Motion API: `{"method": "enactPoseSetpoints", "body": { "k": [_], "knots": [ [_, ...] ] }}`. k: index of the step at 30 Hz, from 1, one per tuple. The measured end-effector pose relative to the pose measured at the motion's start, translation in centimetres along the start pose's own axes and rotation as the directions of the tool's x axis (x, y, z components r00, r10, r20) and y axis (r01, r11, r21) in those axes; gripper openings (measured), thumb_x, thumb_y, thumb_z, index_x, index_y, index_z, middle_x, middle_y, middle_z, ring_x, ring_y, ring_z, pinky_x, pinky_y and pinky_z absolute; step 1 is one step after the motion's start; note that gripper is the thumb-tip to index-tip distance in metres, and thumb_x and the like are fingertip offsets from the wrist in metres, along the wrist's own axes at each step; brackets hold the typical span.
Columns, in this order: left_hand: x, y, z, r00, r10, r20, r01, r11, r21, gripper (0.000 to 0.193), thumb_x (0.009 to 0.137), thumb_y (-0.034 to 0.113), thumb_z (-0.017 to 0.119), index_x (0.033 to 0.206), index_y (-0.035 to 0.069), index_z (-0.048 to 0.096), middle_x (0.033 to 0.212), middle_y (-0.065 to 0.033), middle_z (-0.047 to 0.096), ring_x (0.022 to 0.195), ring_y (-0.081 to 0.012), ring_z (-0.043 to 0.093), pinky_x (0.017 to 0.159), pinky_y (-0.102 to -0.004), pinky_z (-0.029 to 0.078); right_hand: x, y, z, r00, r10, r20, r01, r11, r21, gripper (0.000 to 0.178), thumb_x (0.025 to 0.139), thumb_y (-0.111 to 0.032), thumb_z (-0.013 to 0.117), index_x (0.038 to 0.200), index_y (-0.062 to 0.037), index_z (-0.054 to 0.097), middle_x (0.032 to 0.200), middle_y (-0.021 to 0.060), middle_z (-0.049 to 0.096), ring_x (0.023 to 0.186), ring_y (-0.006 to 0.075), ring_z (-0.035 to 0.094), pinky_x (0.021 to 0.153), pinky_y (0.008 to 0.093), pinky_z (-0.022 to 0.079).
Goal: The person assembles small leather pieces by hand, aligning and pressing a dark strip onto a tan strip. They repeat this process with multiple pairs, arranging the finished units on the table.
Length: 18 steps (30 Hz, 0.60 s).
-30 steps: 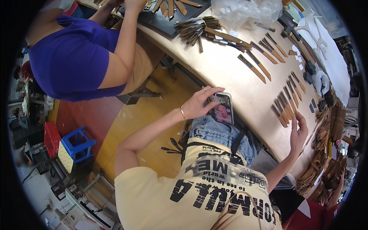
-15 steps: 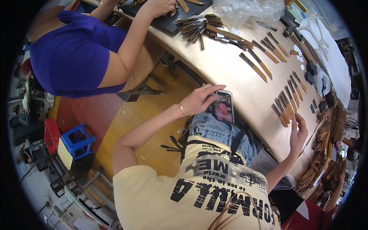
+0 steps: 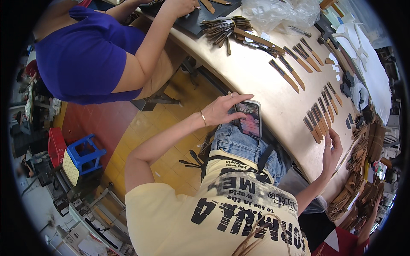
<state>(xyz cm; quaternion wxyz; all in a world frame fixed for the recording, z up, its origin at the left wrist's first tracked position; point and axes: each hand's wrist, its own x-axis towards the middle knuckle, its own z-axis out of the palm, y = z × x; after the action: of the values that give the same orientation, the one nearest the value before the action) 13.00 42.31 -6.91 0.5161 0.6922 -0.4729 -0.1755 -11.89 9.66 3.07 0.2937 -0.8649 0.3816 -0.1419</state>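
Head view: left hand (image 3: 224, 109) resting over a smartphone (image 3: 249, 118) that lies on the lap, against the worktop (image 3: 256, 77) edge; fingers spread flat along the phone's upper side, thumb below, screen lit and facing up. Right hand (image 3: 332, 150) laid open on the worktop rim, fingers loosely extended, holding nothing, just beside a short row of brown leather strips (image 3: 318, 119). More strips (image 3: 294, 64) fanned out further along the worktop, a dark bundle of strips (image 3: 224, 27) near a clear plastic bag (image 3: 279, 13). Stacked brown pieces (image 3: 358, 170) piled at the right edge. Co-worker in a blue shirt (image 3: 85, 55) seated to the left, one hand (image 3: 181, 6) on a dark tray at the far end. Blue plastic stool (image 3: 83, 151) on the floor, well apart. Judged step: pause in strip handling, attention on the phone. Next move would call for lifting the left hand off the phone and bringing the right onto the nearest strips.
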Motion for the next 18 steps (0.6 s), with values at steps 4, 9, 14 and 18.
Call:
{"method": "enactPoseSetpoints", "body": {
  "k": [4, 9, 14, 18],
  "knots": [
    [0.16, -0.50, -0.46, 0.999, -0.029, 0.034, 0.028, 0.999, 0.021, 0.061, 0.087, 0.015, 0.072, 0.143, 0.013, 0.050, 0.094, -0.0115, 0.064, 0.081, -0.0278, 0.060, 0.077, -0.0367, 0.049, -0.05, -0.06, 0.02, 1.000, 0.011, 0.004, -0.011, 1.000, 0.003, 0.032, 0.099, -0.024, 0.062, 0.121, -0.0009, 0.066, 0.110, 0.0086, 0.068, 0.102, 0.0159, 0.059, 0.095, 0.0313, 0.045],
    [0.02, -0.04, -0.52, 0.999, -0.016, 0.029, 0.015, 0.999, 0.028, 0.060, 0.087, 0.017, 0.073, 0.143, 0.013, 0.050, 0.099, -0.0120, 0.066, 0.085, -0.0281, 0.062, 0.080, -0.0362, 0.051, -0.25, 0.18, -0.19, 0.999, 0.036, 0.004, -0.036, 0.999, 0.024, 0.032, 0.099, -0.023, 0.061, 0.121, -0.0008, 0.065, 0.111, 0.0088, 0.068, 0.102, 0.0160, 0.059, 0.095, 0.0317, 0.045],
    [0.11, 0.17, -0.35, 1.000, 0.013, 0.014, -0.013, 0.999, 0.031, 0.060, 0.087, 0.018, 0.073, 0.143, 0.013, 0.051, 0.102, -0.0125, 0.067, 0.088, -0.0279, 0.063, 0.082, -0.0355, 0.052, -0.24, 0.57, -0.43, 0.999, 0.051, 0.011, -0.051, 0.999, 0.016, 0.032, 0.099, -0.024, 0.062, 0.121, -0.0006, 0.066, 0.112, 0.0122, 0.068, 0.107, 0.0199, 0.060, 0.099, 0.0344, 0.044],
    [0.14, -0.07, -0.49, 0.998, -0.045, 0.032, 0.043, 0.998, 0.036, 0.052, 0.092, 0.016, 0.067, 0.142, 0.012, 0.052, 0.095, -0.0124, 0.065, 0.084, -0.0271, 0.062, 0.079, -0.0354, 0.051, -0.09, 0.76, -0.50, 1.000, 0.022, 0.008, -0.022, 0.999, 0.025, 0.032, 0.099, -0.024, 0.062, 0.120, -0.0005, 0.066, 0.112, 0.0137, 0.069, 0.108, 0.0218, 0.061, 0.101, 0.0361, 0.044]
  ]
}}
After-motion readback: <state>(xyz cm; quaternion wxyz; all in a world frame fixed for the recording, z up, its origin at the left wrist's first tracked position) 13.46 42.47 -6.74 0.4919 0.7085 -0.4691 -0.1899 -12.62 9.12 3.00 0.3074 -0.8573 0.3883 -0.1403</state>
